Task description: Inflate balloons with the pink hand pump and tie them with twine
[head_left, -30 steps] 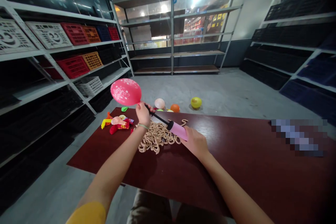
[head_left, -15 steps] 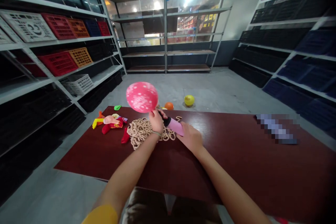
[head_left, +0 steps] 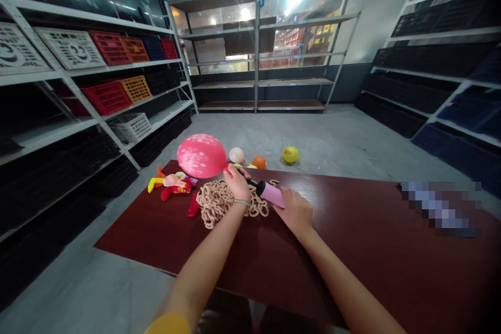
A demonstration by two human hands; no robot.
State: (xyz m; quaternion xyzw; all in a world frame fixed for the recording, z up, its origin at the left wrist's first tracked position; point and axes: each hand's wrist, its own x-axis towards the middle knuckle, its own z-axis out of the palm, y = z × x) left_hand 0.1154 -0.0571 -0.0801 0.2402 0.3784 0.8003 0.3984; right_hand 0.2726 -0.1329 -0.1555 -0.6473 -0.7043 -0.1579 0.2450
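A pink balloon (head_left: pixel 201 156) with a white print is inflated to the left of my hands, above the table's far edge. My left hand (head_left: pixel 238 183) is closed on the balloon's neck and the black end of a hand pump. The pump's pink barrel (head_left: pixel 273 195) angles down to the right, and my right hand (head_left: pixel 297 213) is wrapped around its lower end. A thin black rod shows between the two hands. Beneath my left hand lies a heap of beige ring-like loops (head_left: pixel 215 202). Deflated balloons (head_left: pixel 174 183) in several colours lie left of the heap, with a red one (head_left: pixel 193 205) beside it.
The dark red table (head_left: pixel 352 250) spans the front. A pixelated object (head_left: pixel 438 209) lies at its right. On the floor beyond rest yellow (head_left: pixel 290 154), orange (head_left: pixel 259 162) and pale (head_left: pixel 236 155) balloons. Shelves with crates (head_left: pixel 113 96) line the left; more racks stand behind and right.
My right hand and the pump barrel have drawn away from my left hand, exposing the thin rod. The balloon has tipped further left and lower, and the view has shifted slightly.
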